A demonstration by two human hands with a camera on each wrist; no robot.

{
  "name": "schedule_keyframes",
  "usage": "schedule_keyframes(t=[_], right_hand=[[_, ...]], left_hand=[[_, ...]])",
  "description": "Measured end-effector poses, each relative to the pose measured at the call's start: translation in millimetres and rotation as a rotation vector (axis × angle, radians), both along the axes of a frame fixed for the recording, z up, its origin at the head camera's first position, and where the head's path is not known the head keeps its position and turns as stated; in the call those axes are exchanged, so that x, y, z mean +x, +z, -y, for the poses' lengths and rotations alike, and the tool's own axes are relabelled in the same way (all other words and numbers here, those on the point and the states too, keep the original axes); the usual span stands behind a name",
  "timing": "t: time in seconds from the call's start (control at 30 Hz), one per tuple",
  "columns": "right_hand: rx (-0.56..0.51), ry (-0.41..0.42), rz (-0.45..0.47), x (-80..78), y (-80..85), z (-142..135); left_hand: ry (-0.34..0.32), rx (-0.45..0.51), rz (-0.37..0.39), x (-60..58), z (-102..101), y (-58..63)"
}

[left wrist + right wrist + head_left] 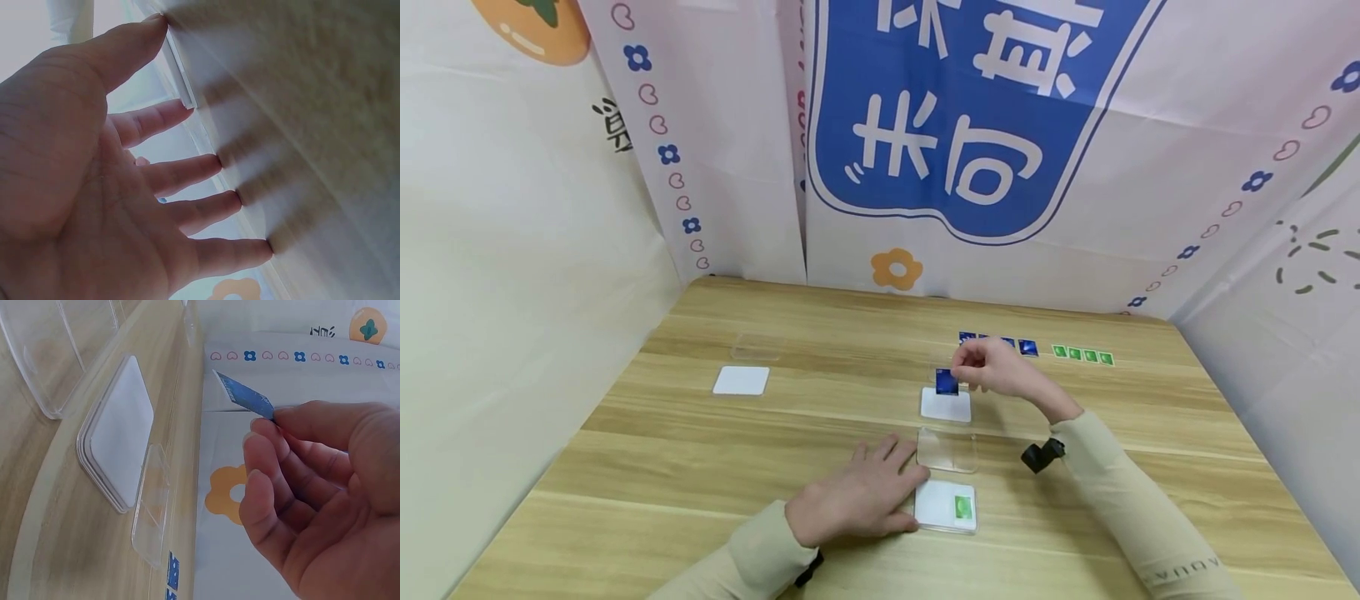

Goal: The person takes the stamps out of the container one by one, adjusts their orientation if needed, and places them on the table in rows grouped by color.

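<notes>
My right hand (996, 367) pinches a small dark blue stamp (947, 382) between thumb and index finger. In the right wrist view the stamp (245, 395) is tilted, held by one end, and the other fingers curl loosely. From the head view it overlaps the far edge of a white card stack (945, 407). My left hand (868, 490) is spread with fingertips down on the table, thumb and index finger at the left side of a clear case. Inside that case lies a white card (934, 504) with a green stamp (963, 507) on its right. The left wrist view shows the palm (125, 187) holding nothing.
A clear lid (946, 450) lies between the two white cards; another clear lid (152, 506) lies beyond the stack. Blue stamps (1028, 348) and green stamps (1075, 354) form a row at the back right. Another white card (741, 381) and clear lid (756, 347) lie left.
</notes>
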State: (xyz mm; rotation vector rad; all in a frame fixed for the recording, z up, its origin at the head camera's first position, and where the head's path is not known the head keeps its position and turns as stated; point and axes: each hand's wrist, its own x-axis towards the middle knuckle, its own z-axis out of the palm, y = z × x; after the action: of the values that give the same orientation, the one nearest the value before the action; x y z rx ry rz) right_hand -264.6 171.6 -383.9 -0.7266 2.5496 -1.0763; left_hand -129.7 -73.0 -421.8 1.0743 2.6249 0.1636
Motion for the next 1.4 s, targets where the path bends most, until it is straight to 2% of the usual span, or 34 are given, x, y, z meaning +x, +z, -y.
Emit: schedule_keyframes(t=[0.47,0.8,1.4], right_hand=[[-0.024,-0.043,0.061,-17.2,-0.6,-0.2],[-0.025,-0.083,0.087,-29.4,-1.7,-1.2],[-0.107,-0.135,0.156,-50.7,-9.1,-3.2]], left_hand=[[-0.003,-0.011,-0.048,1.5,2.9,0.5],[-0.002,-0.012,-0.048,2.3,2.8,-0.1],[-0.014,-0.025,-0.063,3.6,3.7,0.4]])
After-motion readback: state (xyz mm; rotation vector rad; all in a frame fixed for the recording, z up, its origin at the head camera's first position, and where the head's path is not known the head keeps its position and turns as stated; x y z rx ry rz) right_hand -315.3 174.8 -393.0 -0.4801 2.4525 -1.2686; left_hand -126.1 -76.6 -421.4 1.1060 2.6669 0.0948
